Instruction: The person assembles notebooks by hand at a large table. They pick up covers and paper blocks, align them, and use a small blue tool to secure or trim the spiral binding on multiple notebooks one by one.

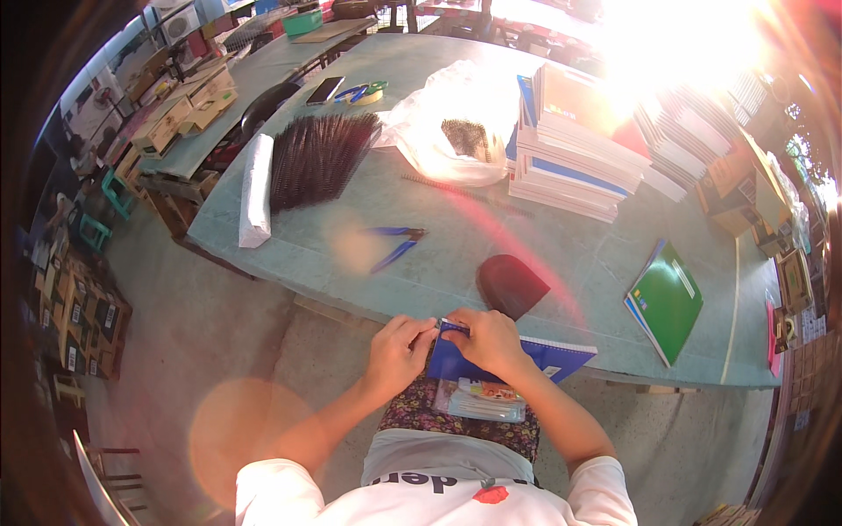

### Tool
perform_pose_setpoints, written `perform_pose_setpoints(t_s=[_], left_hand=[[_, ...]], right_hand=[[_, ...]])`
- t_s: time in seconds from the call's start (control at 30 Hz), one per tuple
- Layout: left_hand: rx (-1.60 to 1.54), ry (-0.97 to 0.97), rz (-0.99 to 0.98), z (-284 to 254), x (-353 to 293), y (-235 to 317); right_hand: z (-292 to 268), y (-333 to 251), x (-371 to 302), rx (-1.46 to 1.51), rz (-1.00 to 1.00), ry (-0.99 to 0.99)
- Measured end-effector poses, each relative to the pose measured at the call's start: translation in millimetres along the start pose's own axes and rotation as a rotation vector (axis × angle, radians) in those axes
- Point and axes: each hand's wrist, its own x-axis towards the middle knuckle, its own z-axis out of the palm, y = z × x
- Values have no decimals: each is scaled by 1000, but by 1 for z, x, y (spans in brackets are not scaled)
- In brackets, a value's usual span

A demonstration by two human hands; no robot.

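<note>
A blue notebook (561, 358) with a row of holes or coil along its far edge lies at the table's near edge, over my lap. My right hand (487, 340) is closed on its far left part, fingers curled over the edge. At the left end of that edge my left hand (396, 352) makes a pinch; whatever sits between its fingertips is too small to name. Just beyond the right hand rests a dark red rounded object (513, 285). Blue-handled pliers (399, 247) lie spread on the table, farther left.
Black binding coils (317, 159) lie beside a white roll (256, 191). A plastic bag (417, 131) holds more coils. Notebook stacks (566, 175) stand at the back right. A green notebook (668, 302) lies right. A phone (325, 90) is far left. A clear packet (482, 401) is on my lap.
</note>
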Motion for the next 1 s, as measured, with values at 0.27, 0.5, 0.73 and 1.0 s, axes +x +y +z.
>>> perform_pose_setpoints(t_s=[0.27, 0.5, 0.73, 1.0], left_hand=[[57, -34, 26, -1, 1, 1], [154, -179, 47, -6, 10, 4], [87, -128, 8, -1, 7, -7], [215, -312, 1, -9, 14, -31]], right_hand=[[-3, -2, 0, 10, 10, -16], [-2, -3, 0, 51, -12, -14], [-3, 3, -1, 1, -92, -27], [0, 9, -8, -116, -247, 45]])
